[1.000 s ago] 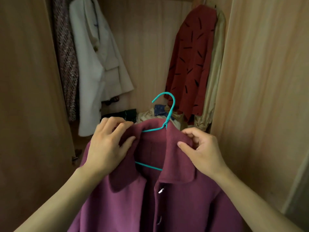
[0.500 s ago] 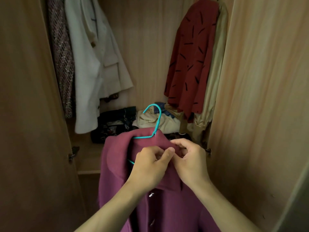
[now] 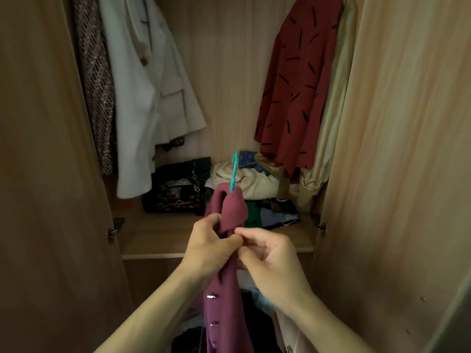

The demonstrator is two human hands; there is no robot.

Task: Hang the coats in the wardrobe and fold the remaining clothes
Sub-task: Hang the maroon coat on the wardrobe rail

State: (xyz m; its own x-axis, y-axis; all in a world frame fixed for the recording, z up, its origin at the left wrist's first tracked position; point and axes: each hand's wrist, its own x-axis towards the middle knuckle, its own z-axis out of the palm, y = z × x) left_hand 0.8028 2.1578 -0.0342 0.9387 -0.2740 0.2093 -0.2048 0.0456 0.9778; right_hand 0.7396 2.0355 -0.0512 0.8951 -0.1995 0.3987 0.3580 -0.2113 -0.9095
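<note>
Several garments already hang in the wardrobe (image 3: 382, 123), while both hands, left hand (image 3: 206, 248) and right hand (image 3: 270, 261), pinch the unhung maroon coat (image 3: 230, 212) on its teal hanger (image 3: 234, 171), and a loose clothes pile (image 3: 242, 184) awaits folding.

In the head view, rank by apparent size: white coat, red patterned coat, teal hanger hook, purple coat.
1. white coat and red patterned coat, too alike to rank
2. purple coat, nearer, partly hidden
3. teal hanger hook

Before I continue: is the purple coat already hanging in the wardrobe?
No, both hands hold the purple coat before the wardrobe.
</note>
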